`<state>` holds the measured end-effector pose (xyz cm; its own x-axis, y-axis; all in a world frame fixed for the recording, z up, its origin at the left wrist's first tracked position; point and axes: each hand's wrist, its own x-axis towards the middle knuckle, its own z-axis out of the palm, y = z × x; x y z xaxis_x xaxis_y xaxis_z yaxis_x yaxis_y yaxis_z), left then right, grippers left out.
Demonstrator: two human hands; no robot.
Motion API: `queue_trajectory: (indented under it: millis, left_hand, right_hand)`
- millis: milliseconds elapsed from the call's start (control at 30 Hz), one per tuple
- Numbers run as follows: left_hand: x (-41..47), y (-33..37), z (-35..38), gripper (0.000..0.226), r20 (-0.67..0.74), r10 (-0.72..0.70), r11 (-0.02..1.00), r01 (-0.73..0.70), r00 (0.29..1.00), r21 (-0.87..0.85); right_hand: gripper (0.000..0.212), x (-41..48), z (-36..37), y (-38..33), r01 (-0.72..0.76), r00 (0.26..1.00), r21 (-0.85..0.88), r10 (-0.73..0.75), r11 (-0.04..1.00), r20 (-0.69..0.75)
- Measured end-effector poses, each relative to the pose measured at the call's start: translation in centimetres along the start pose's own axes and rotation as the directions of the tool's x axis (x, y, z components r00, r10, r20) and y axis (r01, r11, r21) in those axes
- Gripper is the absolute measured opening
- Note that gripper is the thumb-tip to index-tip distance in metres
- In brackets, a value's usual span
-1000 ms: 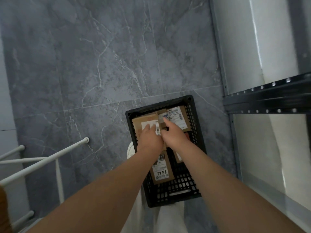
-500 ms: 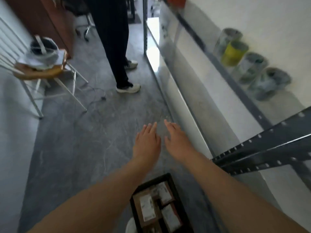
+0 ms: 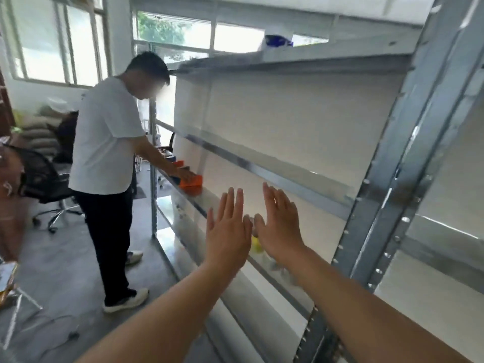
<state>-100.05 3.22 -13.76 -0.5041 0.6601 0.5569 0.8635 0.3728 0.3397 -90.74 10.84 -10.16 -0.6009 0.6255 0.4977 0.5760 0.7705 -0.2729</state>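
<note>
My left hand [image 3: 227,229] and my right hand [image 3: 280,226] are raised side by side in front of me, fingers straight, thumbs nearly touching, holding nothing. They hover before a metal shelving unit [image 3: 387,179] with white boards. A yellow object [image 3: 255,243] on the shelf shows between my hands, mostly hidden by them.
Another person [image 3: 107,158] in a white shirt stands at the left by the shelf, a hand on an orange box [image 3: 192,183]. An office chair [image 3: 44,184] and sacks stand behind. A blue and white item [image 3: 277,41] lies on the top shelf. Grey floor at the lower left.
My view swung up from the black crate of parcels on the floor to the shelving. Both hands lifted off the parcels and rose, staying straight and empty.
</note>
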Motion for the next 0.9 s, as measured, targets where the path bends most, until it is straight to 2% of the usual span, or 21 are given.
queue_trajectory:
  millis: [133,233,467,700,900]
  left_hand:
    - [0.8,6.2,-3.8,0.057,-0.057,0.068,0.997,-0.069,0.996,-0.023]
    - [-0.4,11.6,-5.4,0.061,-0.102,0.136,0.99,-0.14,0.985,-0.036]
    - [-5.9,26.7,-7.8,0.056,-0.112,0.257,0.934,-0.277,0.96,-0.224]
    - [-15.2,45.4,-10.5,0.056,-0.147,0.492,0.799,-0.512,0.858,-0.317]
    - [-25.0,59.1,-12.1,0.056,-0.151,0.66,0.65,-0.66,0.736,-0.377]
  right_hand:
    - [0.068,-1.0,-7.4,1.3,-0.01,0.993,-0.076,0.001,0.997,-0.118]
    - [0.069,-3.7,-12.8,3.3,-0.061,0.983,-0.067,0.048,0.996,-0.178]
    - [0.067,-14.0,-26.4,11.4,-0.189,0.924,-0.13,0.132,0.973,-0.36]
    - [0.065,-28.7,-40.1,21.1,-0.411,0.846,-0.33,0.22,0.85,-0.486]
    - [0.063,-40.7,-48.7,26.4,-0.619,0.721,-0.349,0.332,0.704,-0.609]
